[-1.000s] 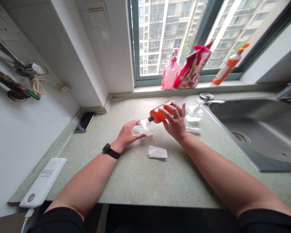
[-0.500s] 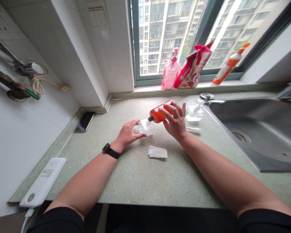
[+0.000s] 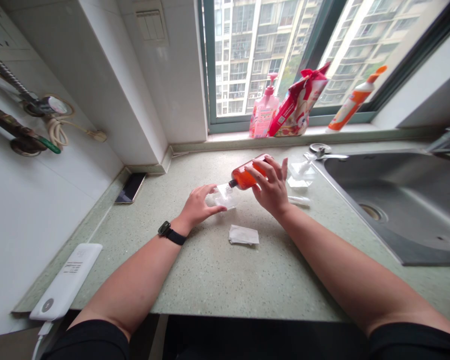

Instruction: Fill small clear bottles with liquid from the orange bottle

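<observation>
My right hand (image 3: 272, 190) grips a see-through bottle (image 3: 243, 176) with orange-red liquid in it. The bottle is tipped far over, its dark uncapped neck pointing down to the left. That neck meets the rim of a small clear plastic container (image 3: 227, 199), and whether liquid flows is too small to tell. Thumb and fingers of my left hand (image 3: 197, 206) close around the container's left side on the counter. A black watch (image 3: 167, 229) is on my left wrist. In front of the container lies a folded white tissue (image 3: 243, 235).
Right of my right hand are a clear-white item on white paper (image 3: 300, 175) and a slim white tube (image 3: 299, 201). A steel sink (image 3: 397, 200) lies farther right. A phone (image 3: 130, 188) and a white power bank (image 3: 67, 280) line the left edge. Bottles and a red bag (image 3: 298, 107) stand on the sill.
</observation>
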### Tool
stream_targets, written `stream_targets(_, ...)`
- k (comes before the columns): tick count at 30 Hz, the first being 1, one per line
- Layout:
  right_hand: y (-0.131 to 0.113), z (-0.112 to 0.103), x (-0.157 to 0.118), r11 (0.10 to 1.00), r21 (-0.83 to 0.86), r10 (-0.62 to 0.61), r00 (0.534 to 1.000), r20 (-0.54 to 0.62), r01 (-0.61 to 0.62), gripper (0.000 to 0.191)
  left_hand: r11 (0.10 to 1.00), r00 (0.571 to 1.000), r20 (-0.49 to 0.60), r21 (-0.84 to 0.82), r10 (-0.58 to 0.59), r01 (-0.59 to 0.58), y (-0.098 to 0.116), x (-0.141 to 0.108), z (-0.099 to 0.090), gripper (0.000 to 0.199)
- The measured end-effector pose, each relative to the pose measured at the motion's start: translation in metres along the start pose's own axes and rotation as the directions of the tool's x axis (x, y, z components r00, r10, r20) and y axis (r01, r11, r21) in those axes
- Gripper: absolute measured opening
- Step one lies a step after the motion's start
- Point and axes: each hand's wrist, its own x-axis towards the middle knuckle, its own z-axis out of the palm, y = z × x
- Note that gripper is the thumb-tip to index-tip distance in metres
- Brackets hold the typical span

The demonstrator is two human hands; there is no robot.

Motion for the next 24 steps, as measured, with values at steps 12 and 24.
stream_targets(12,0.0007,-0.0005,0.0004,1.000,-0.004,0.009,1.000,0.020,-0.009,0.075,1.000,1.000,0.003,-0.007,-0.014,0.014,0.0019,-0.0001,-0.0001,0.081)
stream_targets(24,0.0004,-0.0001,-0.0003,0.999,-0.007,0.045,0.997,0.061,-0.044,0.077,1.000,1.000,0.003,-0.007,-0.008,0.008,0.0010,0.0001,0.0004,0.081)
